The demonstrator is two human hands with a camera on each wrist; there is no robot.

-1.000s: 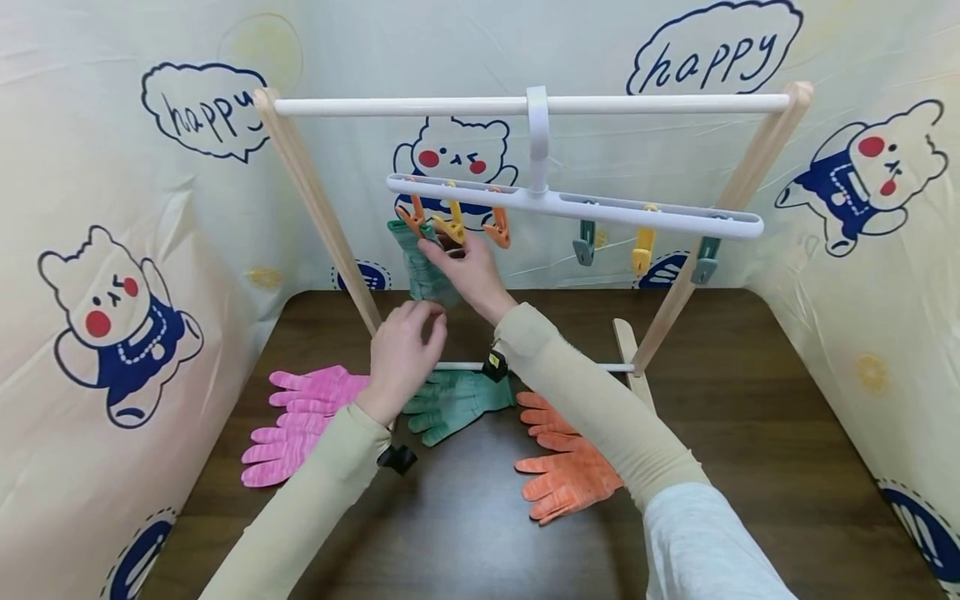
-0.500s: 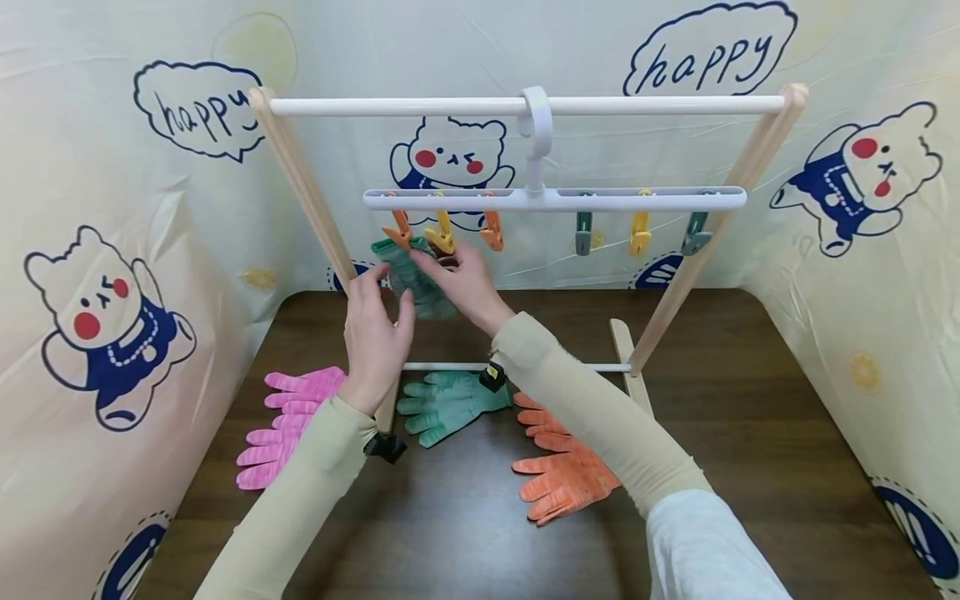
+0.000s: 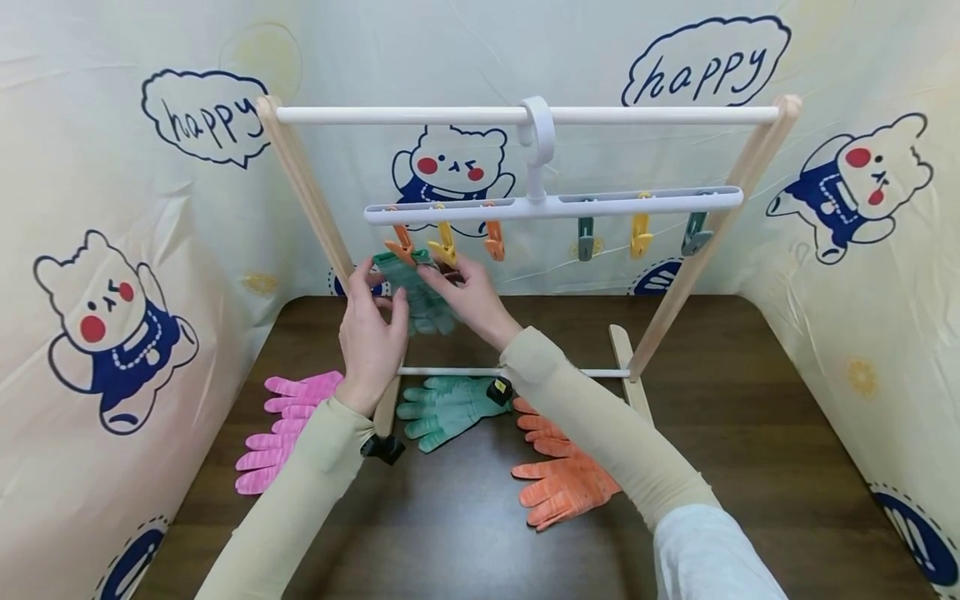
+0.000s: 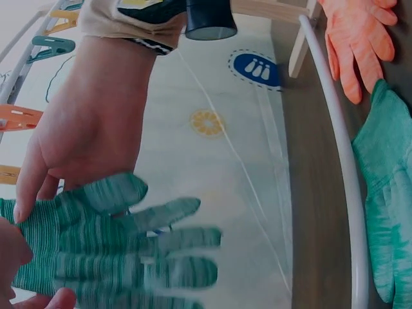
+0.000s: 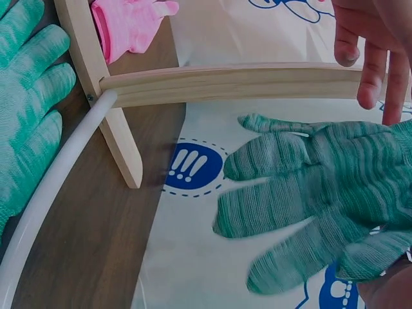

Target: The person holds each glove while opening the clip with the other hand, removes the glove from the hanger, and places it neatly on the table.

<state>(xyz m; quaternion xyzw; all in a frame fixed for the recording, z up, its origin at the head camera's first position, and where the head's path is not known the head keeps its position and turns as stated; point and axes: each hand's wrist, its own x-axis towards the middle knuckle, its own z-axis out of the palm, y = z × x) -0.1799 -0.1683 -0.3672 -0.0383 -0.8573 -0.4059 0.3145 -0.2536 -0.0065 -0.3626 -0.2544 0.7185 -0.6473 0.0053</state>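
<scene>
On the brown tabletop, nearest the viewer, orange gloves lie right of the wooden drying rack's foot, a second green glove beside it and pink gloves to its left. Higher up, inside the rack, both hands hold the green glove, its fingers hanging down. The left hand pinches its left edge; the right hand appears to grip its cuff beneath the yellow clip on the white clip hanger.

The hanging glove's cuff is hidden behind both hands, so which peg bites it cannot be told. The pink gloves (at 9 o'clock of the rack foot) are half covered by the left sleeve.
</scene>
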